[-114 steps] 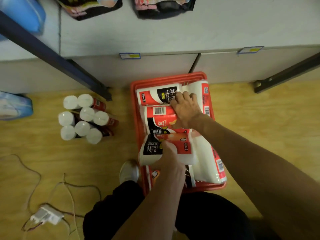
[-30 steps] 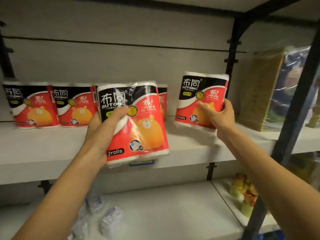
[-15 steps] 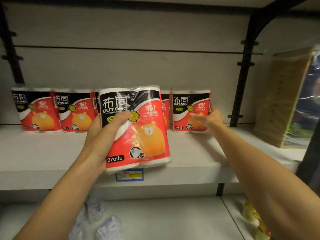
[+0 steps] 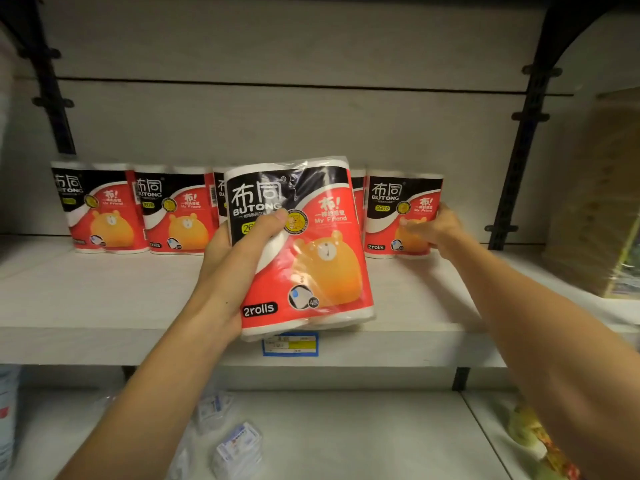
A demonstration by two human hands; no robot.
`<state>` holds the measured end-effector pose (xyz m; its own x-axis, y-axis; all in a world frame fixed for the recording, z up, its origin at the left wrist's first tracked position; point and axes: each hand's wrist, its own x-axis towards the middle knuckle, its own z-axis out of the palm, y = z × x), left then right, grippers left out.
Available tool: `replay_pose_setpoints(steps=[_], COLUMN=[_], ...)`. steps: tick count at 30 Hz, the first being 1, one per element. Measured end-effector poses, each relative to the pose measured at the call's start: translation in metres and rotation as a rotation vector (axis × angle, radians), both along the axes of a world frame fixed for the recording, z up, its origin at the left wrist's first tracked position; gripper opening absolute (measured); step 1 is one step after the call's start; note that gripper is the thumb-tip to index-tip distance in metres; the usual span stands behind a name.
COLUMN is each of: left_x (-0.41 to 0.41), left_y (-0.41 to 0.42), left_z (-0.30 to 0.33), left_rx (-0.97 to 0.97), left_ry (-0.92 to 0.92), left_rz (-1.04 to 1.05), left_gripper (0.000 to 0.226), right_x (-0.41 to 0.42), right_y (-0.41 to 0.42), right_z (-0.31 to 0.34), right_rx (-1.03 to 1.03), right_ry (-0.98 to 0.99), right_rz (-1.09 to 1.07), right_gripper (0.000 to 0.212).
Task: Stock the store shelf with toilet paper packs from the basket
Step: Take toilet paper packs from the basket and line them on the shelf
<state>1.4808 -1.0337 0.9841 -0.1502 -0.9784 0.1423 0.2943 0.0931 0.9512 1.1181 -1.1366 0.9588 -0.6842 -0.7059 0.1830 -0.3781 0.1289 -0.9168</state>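
While the left hand (image 4: 221,271) grips one toilet paper pack (image 4: 301,247) by its left edge, that pack is held upright in front of the shelf (image 4: 104,306), above the shelf's near edge and clear of the board. The thumb lies across the printed front near the yellow seal; the other fingers wrap behind the pack and are hidden. The pack is red, black and white, shows an orange bear, and reads "2rolls" at the lower left.

The right hand (image 4: 436,226) reaches to the far right of the row and holds a second pack (image 4: 401,216), which stands upright on the shelf against the back panel (image 4: 277,126). Its fingers (image 4: 414,226) are curled across the lower front of this pack, and the thumb lies at the pack's right side.

Two more packs stand at the far left of the shelf: the leftmost pack (image 4: 100,209) and the next pack (image 4: 176,213), touching side by side. A further pack (image 4: 219,199) shows only as a strip behind the held one.

A blue and yellow price label (image 4: 294,346) is fixed to the near edge of the shelf, just below the held pack. Black uprights (image 4: 523,140) rise at the right and left. A brown wrapped bundle (image 4: 602,202) stands on the shelf at the far right. Small clear-wrapped packets (image 4: 239,448) lie on the lower shelf (image 4: 346,438).
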Motion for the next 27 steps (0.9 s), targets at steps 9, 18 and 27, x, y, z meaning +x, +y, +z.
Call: replay_pose_setpoints(steps=[9, 18, 27], left_x=[0.001, -0.021, -0.056], left_y=[-0.011, 0.008, 0.040], left_z=[0.008, 0.017, 0.013], left_rx=[-0.017, -0.056, -0.180], left_ry=[0.240, 0.021, 0.023], left_rz=[-0.134, -0.089, -0.275], left_gripper=[0.033, 0.038, 0.051], right_x=[0.006, 0.087, 0.157], right_y=[0.004, 0.114, 0.227], right_z=[0.004, 0.033, 0.037], right_rx=[0.014, -0.281, -0.256], right_ry=[0.006, 0.047, -0.044], right_rz=[0.030, 0.060, 0.377], right_gripper=[0.078, 0.054, 0.078])
